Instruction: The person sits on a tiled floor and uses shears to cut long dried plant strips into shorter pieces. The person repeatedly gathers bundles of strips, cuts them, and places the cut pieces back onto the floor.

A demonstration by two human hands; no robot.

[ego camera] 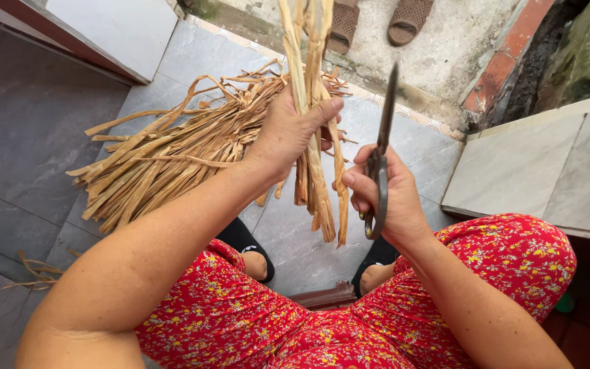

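Observation:
My left hand [289, 130] grips a bunch of dried tan plant strips [315, 184], held upright, with its ends hanging below the fist and its tops running out of the top of the view. My right hand [385, 198] holds a pair of dark metal scissors [381, 154] by the handles, blades together and pointing up, just right of the bunch. A few loose strips hang between the two hands.
A large pile of the same dried strips [172, 154] lies on the grey tiled floor to the left. A pair of brown sandals [373, 20] sits on the concrete step ahead. A tiled ledge [548, 164] stands on the right. My knees in red flowered cloth fill the bottom.

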